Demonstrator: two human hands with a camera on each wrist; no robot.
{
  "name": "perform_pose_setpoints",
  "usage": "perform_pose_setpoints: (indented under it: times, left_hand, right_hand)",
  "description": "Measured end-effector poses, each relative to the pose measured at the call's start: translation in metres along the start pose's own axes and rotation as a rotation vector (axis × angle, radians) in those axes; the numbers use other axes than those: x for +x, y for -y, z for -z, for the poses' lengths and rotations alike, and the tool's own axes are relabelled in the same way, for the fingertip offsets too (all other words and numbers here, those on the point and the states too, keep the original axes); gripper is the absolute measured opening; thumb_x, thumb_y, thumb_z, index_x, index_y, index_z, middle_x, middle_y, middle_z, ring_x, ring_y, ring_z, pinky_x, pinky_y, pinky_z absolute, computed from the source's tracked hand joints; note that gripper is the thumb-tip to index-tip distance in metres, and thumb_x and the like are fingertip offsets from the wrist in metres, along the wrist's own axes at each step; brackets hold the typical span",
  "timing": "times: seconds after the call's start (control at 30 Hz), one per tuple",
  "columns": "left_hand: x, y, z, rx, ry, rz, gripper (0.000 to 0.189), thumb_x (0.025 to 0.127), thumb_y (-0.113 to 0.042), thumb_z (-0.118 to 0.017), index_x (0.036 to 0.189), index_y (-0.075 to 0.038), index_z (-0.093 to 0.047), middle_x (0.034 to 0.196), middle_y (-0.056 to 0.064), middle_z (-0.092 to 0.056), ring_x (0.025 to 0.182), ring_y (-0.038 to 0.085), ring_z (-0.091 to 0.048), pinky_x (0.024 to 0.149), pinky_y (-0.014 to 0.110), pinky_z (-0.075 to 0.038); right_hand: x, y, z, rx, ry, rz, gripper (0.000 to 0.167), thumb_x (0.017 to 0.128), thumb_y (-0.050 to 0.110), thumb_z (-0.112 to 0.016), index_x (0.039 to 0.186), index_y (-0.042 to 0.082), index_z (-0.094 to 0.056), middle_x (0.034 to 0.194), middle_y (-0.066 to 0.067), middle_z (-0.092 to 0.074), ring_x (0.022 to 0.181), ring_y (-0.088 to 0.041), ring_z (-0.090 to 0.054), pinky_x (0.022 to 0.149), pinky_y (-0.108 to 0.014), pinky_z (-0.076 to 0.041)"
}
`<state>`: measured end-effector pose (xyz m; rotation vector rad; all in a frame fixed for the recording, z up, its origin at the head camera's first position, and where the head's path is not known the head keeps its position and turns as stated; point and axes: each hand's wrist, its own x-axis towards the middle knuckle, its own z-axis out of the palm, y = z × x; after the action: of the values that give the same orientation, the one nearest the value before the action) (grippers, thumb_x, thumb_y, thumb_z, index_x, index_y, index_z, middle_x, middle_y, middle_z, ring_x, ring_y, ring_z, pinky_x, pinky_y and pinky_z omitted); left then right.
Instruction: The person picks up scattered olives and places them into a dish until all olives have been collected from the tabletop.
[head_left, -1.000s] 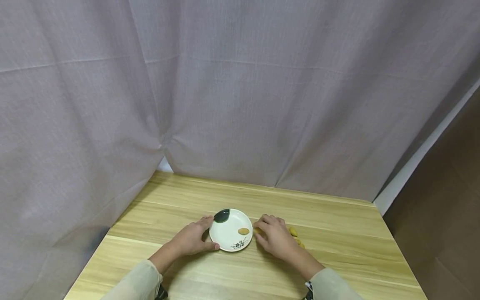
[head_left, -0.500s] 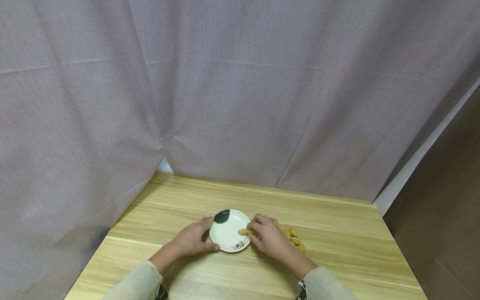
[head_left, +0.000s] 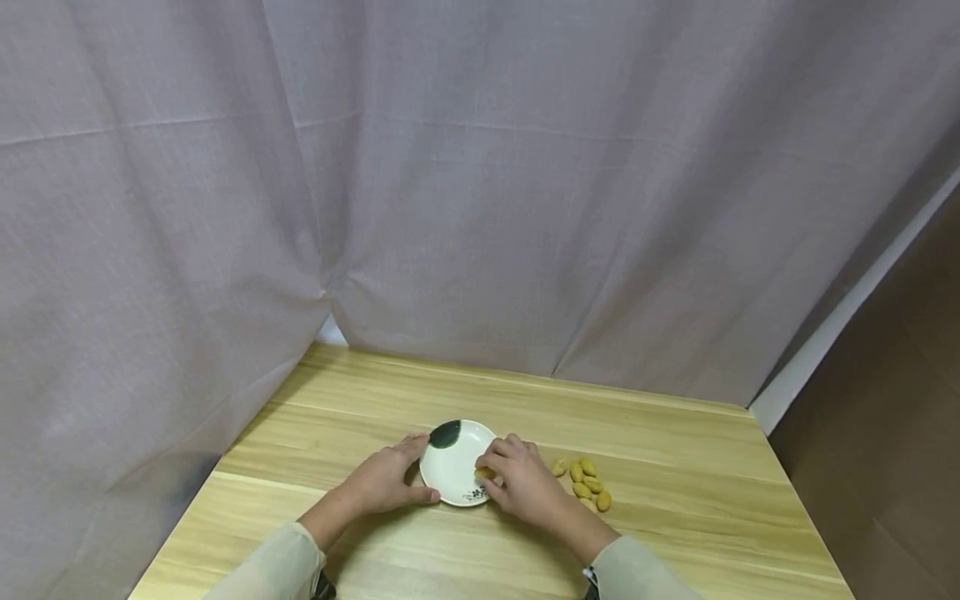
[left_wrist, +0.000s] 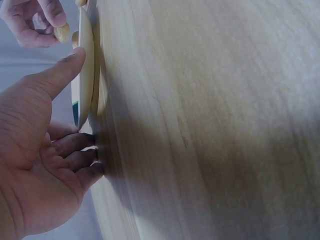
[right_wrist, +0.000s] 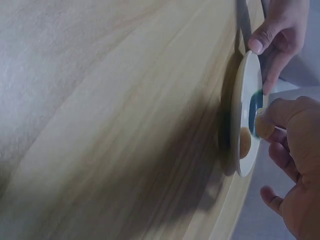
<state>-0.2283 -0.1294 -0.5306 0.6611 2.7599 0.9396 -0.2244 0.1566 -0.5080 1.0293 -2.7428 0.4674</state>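
Note:
A small white plate (head_left: 448,477) with a dark green patch and a floral print lies on the wooden table. My left hand (head_left: 381,479) holds its left rim, thumb at the near side and fingers at the far side. Over the right part of the plate, my right hand (head_left: 527,486) pinches a yellow-brown, almond-shaped nut (right_wrist: 264,125) between thumb and fingertips. Another such nut (right_wrist: 245,142) rests on the plate, close to the pinched one; in the head view the right fingers largely cover it. Several more nuts (head_left: 582,489) lie in a loose group right of my right hand.
The wooden table (head_left: 697,483) extends to both sides and behind the plate. A grey-mauve curtain (head_left: 480,208) hangs along its back and left. Brown fabric (head_left: 892,433) stands beside the right edge.
My right hand has moved left from beside the plate to over it, carrying a nut. More of the nut group on the table now shows. My left hand has stayed at the rim.

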Motion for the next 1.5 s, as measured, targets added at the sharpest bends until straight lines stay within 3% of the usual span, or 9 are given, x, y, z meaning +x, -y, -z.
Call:
perform_pose_setpoints:
  times: [0.17, 0.47, 0.73, 0.97, 1.13, 1.23, 1.5]
  left_hand:
    - [-0.001, 0.000, 0.000, -0.001, 0.011, 0.009, 0.106, 0.091, -0.052, -0.090, 0.166, 0.005, -0.043, 0.173, 0.026, -0.044, 0.163, 0.049, -0.041, 0.134, 0.063, -0.036]
    - [0.000, 0.002, -0.001, 0.002, 0.015, 0.013, 0.106, 0.091, -0.053, -0.088, 0.167, 0.004, -0.041, 0.174, 0.026, -0.043, 0.163, 0.048, -0.039, 0.135, 0.063, -0.035]
    - [-0.002, 0.000, -0.001, -0.003, 0.012, 0.008, 0.106, 0.092, -0.053, -0.088, 0.167, 0.005, -0.041, 0.173, 0.026, -0.043, 0.163, 0.049, -0.040, 0.135, 0.063, -0.035]
    - [-0.002, 0.000, 0.000, -0.004, 0.004, 0.003, 0.106, 0.091, -0.052, -0.090, 0.166, 0.006, -0.042, 0.172, 0.027, -0.044, 0.162, 0.050, -0.041, 0.134, 0.064, -0.036]
    - [0.000, 0.003, -0.001, 0.010, 0.007, 0.009, 0.106, 0.091, -0.054, -0.089, 0.167, 0.003, -0.042, 0.173, 0.025, -0.044, 0.163, 0.048, -0.041, 0.135, 0.062, -0.036]
    - [0.001, 0.003, -0.001, 0.005, 0.006, 0.004, 0.105, 0.091, -0.053, -0.089, 0.167, 0.003, -0.042, 0.173, 0.025, -0.044, 0.163, 0.049, -0.040, 0.135, 0.063, -0.036]
    - [0.001, 0.001, -0.002, -0.005, 0.005, 0.006, 0.106, 0.090, -0.052, -0.091, 0.166, 0.004, -0.043, 0.172, 0.026, -0.045, 0.162, 0.050, -0.041, 0.134, 0.065, -0.035]
  right_hand:
    - [0.002, 0.004, -0.005, -0.001, 0.023, 0.038, 0.014, 0.098, 0.024, -0.086, 0.110, 0.019, -0.081, 0.109, 0.007, -0.078, 0.097, -0.010, -0.056, 0.092, -0.047, -0.057]
    - [0.003, 0.008, -0.013, -0.024, 0.038, 0.078, 0.013, 0.098, 0.025, -0.085, 0.109, 0.020, -0.082, 0.106, 0.008, -0.079, 0.096, -0.010, -0.054, 0.083, -0.031, -0.047]
    - [0.001, 0.008, -0.016, -0.037, 0.036, 0.100, 0.009, 0.098, 0.023, -0.085, 0.105, 0.018, -0.082, 0.103, 0.008, -0.079, 0.094, -0.011, -0.055, 0.080, -0.027, -0.044]
    - [-0.001, 0.010, -0.012, -0.040, 0.033, 0.084, 0.009, 0.098, 0.024, -0.084, 0.105, 0.019, -0.082, 0.105, 0.007, -0.079, 0.097, -0.012, -0.057, 0.082, -0.030, -0.048]
    - [-0.001, 0.007, -0.007, -0.028, 0.026, 0.063, 0.013, 0.097, 0.023, -0.085, 0.109, 0.018, -0.081, 0.111, 0.005, -0.079, 0.103, -0.015, -0.061, 0.091, -0.045, -0.059]
    - [-0.002, 0.003, -0.003, -0.022, 0.034, 0.032, 0.017, 0.097, 0.021, -0.084, 0.113, 0.017, -0.081, 0.115, 0.003, -0.079, 0.103, -0.015, -0.060, 0.095, -0.050, -0.060]
    - [-0.009, -0.007, 0.011, -0.034, 0.023, -0.022, 0.022, 0.097, 0.022, -0.085, 0.117, 0.015, -0.082, 0.120, -0.001, -0.080, 0.103, -0.016, -0.060, 0.088, -0.042, -0.056]
